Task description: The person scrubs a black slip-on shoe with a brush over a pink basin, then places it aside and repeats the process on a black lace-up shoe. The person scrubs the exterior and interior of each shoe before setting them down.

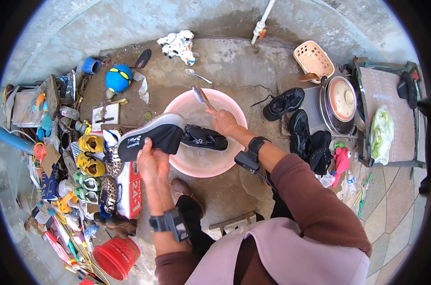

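My left hand (152, 161) is closed on a black shoe (151, 137) with a pale sole edge, held up over the left rim of a pink basin (181, 166). My right hand (223, 122) grips the wooden handle of a scrubbing brush (201, 96), its bristles above the basin's far side, apart from the shoe. Cloudy water fills the basin. A second black shoe (204, 137) lies in that water, between my two hands and partly behind the first shoe's toe.
Several black shoes (284, 103) stand to the right, beside a lidded pot (342, 99). A red bucket (117, 258) is at the lower left, near rows of shoes (91, 165) and piled clutter. Beyond the basin lie a spoon (198, 75) and a blue ball (118, 78).
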`<action>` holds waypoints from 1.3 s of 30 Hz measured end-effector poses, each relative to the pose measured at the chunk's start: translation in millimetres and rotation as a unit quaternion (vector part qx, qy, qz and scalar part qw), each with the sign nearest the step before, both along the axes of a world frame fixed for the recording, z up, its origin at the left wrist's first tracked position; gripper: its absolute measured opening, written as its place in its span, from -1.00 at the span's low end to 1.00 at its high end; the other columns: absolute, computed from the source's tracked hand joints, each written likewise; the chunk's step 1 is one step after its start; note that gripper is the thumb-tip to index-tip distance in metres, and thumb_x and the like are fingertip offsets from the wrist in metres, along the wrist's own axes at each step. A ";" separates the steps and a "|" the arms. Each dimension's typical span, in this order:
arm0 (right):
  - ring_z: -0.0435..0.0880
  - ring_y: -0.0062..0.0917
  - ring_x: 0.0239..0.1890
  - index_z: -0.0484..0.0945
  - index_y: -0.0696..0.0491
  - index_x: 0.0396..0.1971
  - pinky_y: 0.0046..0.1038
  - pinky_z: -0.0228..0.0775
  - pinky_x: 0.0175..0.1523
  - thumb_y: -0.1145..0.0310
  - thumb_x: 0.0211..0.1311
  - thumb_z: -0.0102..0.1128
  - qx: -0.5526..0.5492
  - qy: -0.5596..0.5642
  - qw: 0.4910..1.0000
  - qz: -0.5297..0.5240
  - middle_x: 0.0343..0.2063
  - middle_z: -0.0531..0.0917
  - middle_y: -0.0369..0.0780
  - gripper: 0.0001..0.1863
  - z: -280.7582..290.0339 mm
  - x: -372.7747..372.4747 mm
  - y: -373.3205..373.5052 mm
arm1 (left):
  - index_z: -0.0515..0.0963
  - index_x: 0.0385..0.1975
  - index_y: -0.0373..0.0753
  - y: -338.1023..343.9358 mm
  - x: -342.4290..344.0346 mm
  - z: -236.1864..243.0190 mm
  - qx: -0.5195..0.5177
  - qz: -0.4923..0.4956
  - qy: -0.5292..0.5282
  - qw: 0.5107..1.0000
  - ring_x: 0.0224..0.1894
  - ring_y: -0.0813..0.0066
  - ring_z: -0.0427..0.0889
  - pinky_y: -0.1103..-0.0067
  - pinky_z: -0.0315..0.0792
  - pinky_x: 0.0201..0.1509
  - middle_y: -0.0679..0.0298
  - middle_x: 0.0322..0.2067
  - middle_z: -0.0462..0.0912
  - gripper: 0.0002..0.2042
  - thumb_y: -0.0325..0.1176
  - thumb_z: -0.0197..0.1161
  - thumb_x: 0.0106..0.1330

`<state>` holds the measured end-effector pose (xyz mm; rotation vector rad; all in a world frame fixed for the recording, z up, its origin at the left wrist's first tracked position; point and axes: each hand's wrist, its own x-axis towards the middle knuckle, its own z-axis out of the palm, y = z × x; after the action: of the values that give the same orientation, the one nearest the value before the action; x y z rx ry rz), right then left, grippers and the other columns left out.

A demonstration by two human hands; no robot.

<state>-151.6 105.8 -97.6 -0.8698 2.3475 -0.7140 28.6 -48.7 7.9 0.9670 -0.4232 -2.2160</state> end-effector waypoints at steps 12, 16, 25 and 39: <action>0.39 -0.33 -0.18 0.55 -0.20 -0.21 -0.29 0.20 -0.21 0.37 0.12 -0.05 0.248 0.280 0.907 0.192 -0.28 0.37 -0.16 -0.73 -141.8 1.5 25.5 | 0.24 0.05 -0.42 9.2 11.2 30.5 0.030 -0.029 -0.059 0.997 0.14 0.06 0.31 0.14 0.14 0.23 -0.05 0.07 0.33 -0.64 -0.36 -0.10 0.32; 0.48 -0.51 -0.50 0.53 -0.01 -0.16 -0.41 0.24 -0.46 0.35 0.13 -0.01 0.097 0.107 0.983 0.116 -0.38 0.46 -0.24 -0.73 -118.3 -1.4 33.7 | 0.26 0.04 -0.42 9.0 13.0 30.0 0.043 -0.018 -0.064 0.997 0.13 0.06 0.32 0.14 0.16 0.22 -0.05 0.07 0.34 -0.64 -0.35 -0.10 0.32; 0.22 -0.76 -0.68 0.42 0.04 -0.04 -0.71 0.02 -0.63 0.42 0.16 0.01 -0.190 -0.562 0.789 -0.160 -0.57 0.36 -0.38 -0.68 41.3 -17.7 31.7 | 0.26 0.00 -0.42 6.8 10.4 0.3 0.052 0.029 0.028 0.998 0.05 0.01 0.39 0.05 0.23 0.15 -0.07 0.00 0.38 -0.70 -0.41 -0.13 0.33; 0.52 -0.29 -0.63 0.38 -0.12 0.03 -0.31 0.40 -0.59 0.38 0.05 0.07 -0.190 0.223 0.947 0.134 -0.54 0.47 -0.12 -0.55 130.1 93.1 36.4 | 0.27 -0.12 -0.31 33.7 -18.5 -20.1 0.084 -0.001 0.080 0.993 0.00 0.15 0.41 0.11 0.21 0.09 0.06 -0.07 0.41 -0.73 -0.23 -0.18 0.38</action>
<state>-58.5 142.3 32.5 -1.6353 2.4280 -0.9490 10.1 -15.0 -12.2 0.8655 -0.1664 -2.3383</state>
